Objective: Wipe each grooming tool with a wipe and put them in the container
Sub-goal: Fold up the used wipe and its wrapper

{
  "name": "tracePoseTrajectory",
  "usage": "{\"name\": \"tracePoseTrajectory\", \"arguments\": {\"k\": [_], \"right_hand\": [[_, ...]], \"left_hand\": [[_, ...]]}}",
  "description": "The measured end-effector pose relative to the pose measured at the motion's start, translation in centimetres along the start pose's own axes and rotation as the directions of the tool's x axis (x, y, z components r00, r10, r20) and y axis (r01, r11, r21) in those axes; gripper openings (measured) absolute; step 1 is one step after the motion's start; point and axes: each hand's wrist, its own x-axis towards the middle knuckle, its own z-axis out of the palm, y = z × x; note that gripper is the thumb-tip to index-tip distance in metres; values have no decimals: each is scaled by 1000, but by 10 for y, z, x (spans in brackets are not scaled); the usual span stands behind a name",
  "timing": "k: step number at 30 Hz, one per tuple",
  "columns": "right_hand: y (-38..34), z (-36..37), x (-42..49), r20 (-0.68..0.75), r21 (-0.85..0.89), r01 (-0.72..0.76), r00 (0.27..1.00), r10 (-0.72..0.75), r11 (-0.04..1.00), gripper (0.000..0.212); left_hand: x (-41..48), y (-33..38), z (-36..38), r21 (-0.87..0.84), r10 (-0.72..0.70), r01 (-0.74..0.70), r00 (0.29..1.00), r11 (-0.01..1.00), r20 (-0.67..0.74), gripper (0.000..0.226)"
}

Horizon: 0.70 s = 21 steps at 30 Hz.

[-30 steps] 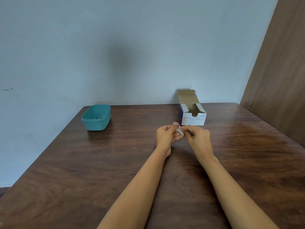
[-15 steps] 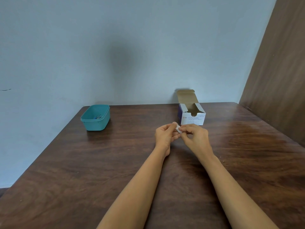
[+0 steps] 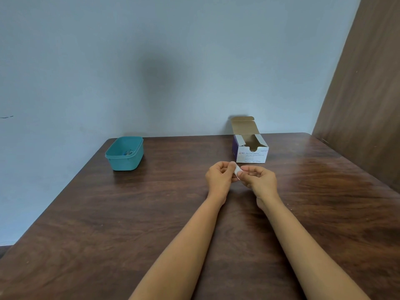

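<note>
A small white wipe packet point(image 3: 236, 171) is pinched between my left hand point(image 3: 219, 177) and my right hand point(image 3: 259, 180), just above the middle of the wooden table point(image 3: 151, 213). Both hands have their fingers curled round its edges. At the far left stands a teal container point(image 3: 124, 153) with grooming tools point(image 3: 128, 152) lying inside; only their tops show. Right behind my hands is an open box of alcohol swabs point(image 3: 251, 151), its lid flap folded up.
A pale blue wall closes off the table's far edge. A brown wooden panel point(image 3: 363, 105) runs along the right side. The table's left edge slants from the teal container toward the near left corner.
My hands stay in the same spot over the table; the fingers have shifted slightly on the white packet, which now stands more upright between them.
</note>
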Motion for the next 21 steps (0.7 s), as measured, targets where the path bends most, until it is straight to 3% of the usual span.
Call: {"name": "tracePoseTrajectory", "arguments": {"k": [4,8,15,21], "right_hand": [[-9,1,-3,102,253,-249,968,231,935,14],[-12,2,0,181,360,-382,924,338,851,13],[-14,6,0,146,337,-392,920,364,856,15],[-15,13,-12,-14,257,-298,950,312,919,17]], "left_hand": [[1,0,0,45,48,-47,998,998,-44,8],[5,0,2,26,12,-10,996,1000,-88,7],[2,2,4,52,13,-10,998,999,-56,9],[-9,7,-2,85,-10,6,999,996,46,10]]}}
